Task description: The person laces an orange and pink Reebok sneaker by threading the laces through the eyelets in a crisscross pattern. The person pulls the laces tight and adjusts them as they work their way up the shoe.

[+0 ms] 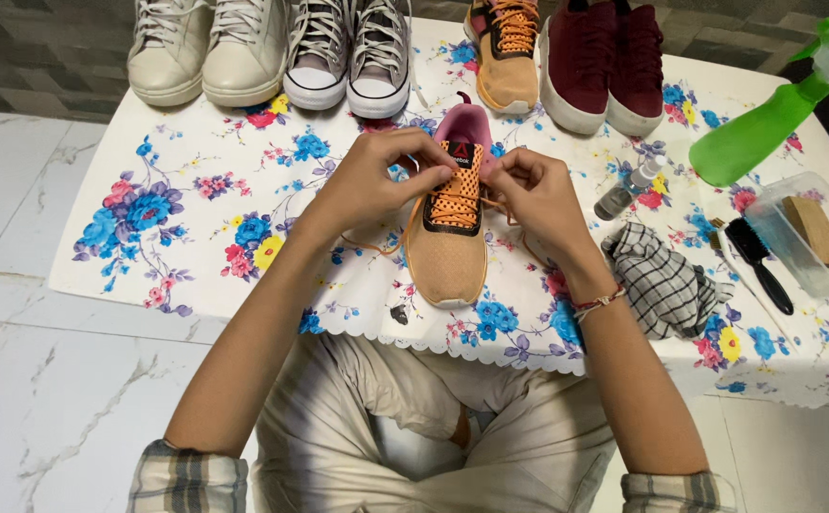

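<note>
A tan mesh sneaker with orange laces and a pink lining [446, 237] sits toe toward the person near the front edge of the table, right in the middle, and both hands are on its upper lacing. The left hand [374, 180] comes in from the left side of the shoe, fingers pinched together on the orange lace [456, 190] by the tongue; the right hand [535, 195] mirrors it from the other side, fingers likewise closed on the lace, so the shoe's throat lies directly between the two grips, with the toe poking out below them. A loose run of lace trails off to the left under the left wrist. One red-and-white cord bracelet [601, 302] circles the right wrist. Along the far edge stands a row of shoes: two cream leather sneakers [207, 47], two grey canvas sneakers with white toe caps [350, 57], one matching tan sneaker [508, 52], two maroon sneakers [604, 62]. To the right lie one green spray bottle [766, 119], one small grey bottle [626, 188], one checked cloth [666, 280], one black brush [758, 261] and one clear plastic box [804, 237]. All of it rests on a white cloth with blue and pink flowers [187, 228].
</note>
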